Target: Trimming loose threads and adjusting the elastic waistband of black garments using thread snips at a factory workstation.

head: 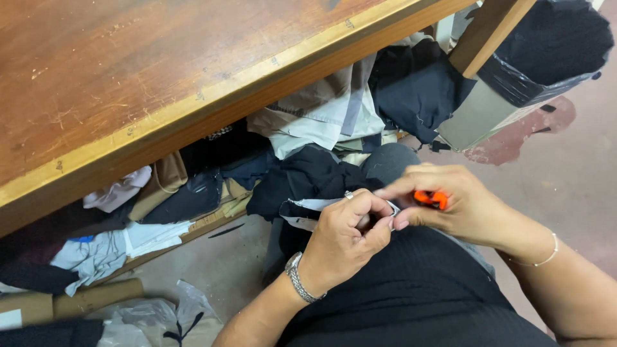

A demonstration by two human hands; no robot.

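Black cloth (411,289) fills the lap at six o'clock, draped thick and slack over the thighs, and both hands meet just above it. Left hand (344,241), wristwatch (299,277) on the wrist, is curled tight, thumb and fingers pinching a pale strip (315,205) of fabric that runs off toward nine o'clock. Right hand (459,205), thin bracelet (540,260) on the wrist, closes around a small orange tool (430,198), forefinger stretched out to touch the left knuckles. So both are clamped, one on fabric, one on the tool, and pressed together at the pinch.

That strip looks light, soft and floppy; it will sag and slide unless held right at the working spot, with the fingers close either side to keep it taut. The tool looks stiff and slim, probably a seam ripper or snips, though the hand hides its tip. It is best gripped along the orange body.

Up at eleven o'clock runs the wooden table (148,77), and beneath it a shelf is stuffed with a fabric heap (302,122) of dark and pale scraps. A black bag (553,51) sits at two o'clock.
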